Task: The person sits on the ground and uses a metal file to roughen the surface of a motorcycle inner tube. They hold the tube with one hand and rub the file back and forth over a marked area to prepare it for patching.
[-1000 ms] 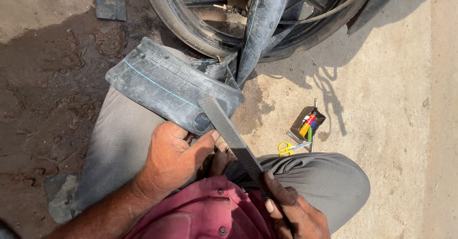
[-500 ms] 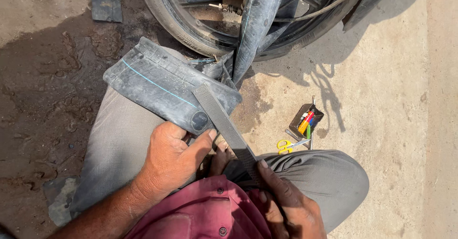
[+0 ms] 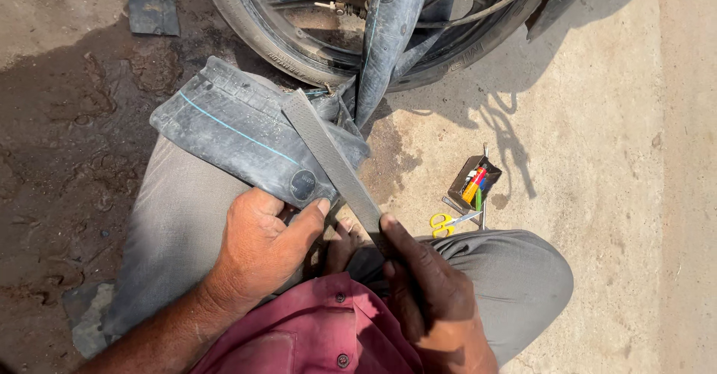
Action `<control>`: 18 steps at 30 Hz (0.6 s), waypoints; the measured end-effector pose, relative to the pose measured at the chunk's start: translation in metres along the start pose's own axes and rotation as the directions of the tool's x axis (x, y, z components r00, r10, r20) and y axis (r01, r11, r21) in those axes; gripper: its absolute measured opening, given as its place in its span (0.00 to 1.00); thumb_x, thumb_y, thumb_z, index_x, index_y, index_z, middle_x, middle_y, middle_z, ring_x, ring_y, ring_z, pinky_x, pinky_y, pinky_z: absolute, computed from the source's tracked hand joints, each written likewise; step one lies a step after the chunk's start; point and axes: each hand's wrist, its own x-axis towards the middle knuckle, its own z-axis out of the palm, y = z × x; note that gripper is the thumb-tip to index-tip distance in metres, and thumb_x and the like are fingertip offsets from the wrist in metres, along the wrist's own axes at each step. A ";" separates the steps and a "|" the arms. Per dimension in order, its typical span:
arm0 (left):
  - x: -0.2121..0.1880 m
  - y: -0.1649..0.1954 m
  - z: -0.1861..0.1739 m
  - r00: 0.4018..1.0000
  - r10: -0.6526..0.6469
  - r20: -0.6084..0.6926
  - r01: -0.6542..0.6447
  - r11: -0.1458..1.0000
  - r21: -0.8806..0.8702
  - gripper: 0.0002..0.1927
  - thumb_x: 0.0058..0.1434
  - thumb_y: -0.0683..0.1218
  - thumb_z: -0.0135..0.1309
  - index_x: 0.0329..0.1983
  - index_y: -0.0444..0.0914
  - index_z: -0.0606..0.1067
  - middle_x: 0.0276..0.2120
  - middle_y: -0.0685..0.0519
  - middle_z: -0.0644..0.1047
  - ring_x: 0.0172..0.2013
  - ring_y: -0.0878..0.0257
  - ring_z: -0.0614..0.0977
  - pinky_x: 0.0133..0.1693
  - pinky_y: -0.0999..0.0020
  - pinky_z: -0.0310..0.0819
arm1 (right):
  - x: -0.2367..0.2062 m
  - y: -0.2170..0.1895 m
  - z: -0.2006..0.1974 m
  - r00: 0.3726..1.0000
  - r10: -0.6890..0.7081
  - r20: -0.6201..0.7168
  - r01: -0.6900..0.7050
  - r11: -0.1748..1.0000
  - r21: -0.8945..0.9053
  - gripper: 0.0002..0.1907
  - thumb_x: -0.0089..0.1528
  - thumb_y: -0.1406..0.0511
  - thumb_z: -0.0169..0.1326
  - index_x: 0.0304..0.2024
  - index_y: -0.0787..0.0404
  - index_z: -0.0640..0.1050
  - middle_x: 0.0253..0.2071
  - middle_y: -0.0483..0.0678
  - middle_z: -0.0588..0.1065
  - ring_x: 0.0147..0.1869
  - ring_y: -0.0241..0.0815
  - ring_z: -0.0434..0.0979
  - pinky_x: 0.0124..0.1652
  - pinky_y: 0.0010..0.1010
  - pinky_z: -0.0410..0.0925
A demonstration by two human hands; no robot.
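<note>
Rubber, dusty grey-black with one thin blue line along it, makes up the flattened inner tube draped over the person's left thigh; one round dark patch sits near its lower edge. One long flat metal file, rough-faced and straight, lies slanting across the tube beside that patch. The left hand is closed on the tube's edge, thumb up against the rubber. The right hand is wrapped round the file's lower end. One wheel with a black tyre stands beyond, a second length of tube hanging from it. On the concrete ground lies one small open box holding coloured sticks, with one pair of yellow-handled scissors just beside it.
</note>
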 end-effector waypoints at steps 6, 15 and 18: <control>0.000 0.002 0.001 0.995 0.082 -0.048 -0.085 0.995 -0.046 0.12 0.59 0.40 0.56 0.46 0.32 0.78 0.38 0.53 0.83 0.40 0.70 0.82 0.42 0.71 0.78 | 0.003 -0.007 -0.020 0.996 -0.087 -0.017 0.088 0.992 0.096 0.25 0.63 0.73 0.54 0.64 0.60 0.73 0.50 0.55 0.82 0.55 0.45 0.87 0.50 0.29 0.75; 0.000 0.002 0.002 0.997 -0.075 -0.027 0.076 0.997 0.017 0.09 0.59 0.41 0.56 0.42 0.33 0.80 0.32 0.53 0.83 0.33 0.68 0.82 0.36 0.68 0.78 | 0.018 -0.014 -0.007 0.990 -0.135 -0.038 0.136 0.990 0.025 0.25 0.64 0.72 0.53 0.65 0.61 0.72 0.44 0.55 0.82 0.46 0.42 0.86 0.45 0.28 0.75; 0.001 0.001 0.002 0.997 0.066 -0.050 -0.065 0.998 0.004 0.11 0.58 0.41 0.56 0.44 0.32 0.78 0.35 0.54 0.83 0.37 0.69 0.83 0.39 0.70 0.78 | 0.012 -0.009 -0.019 0.995 -0.094 -0.038 0.096 0.994 0.056 0.25 0.63 0.72 0.54 0.64 0.60 0.73 0.45 0.55 0.83 0.48 0.43 0.87 0.46 0.29 0.75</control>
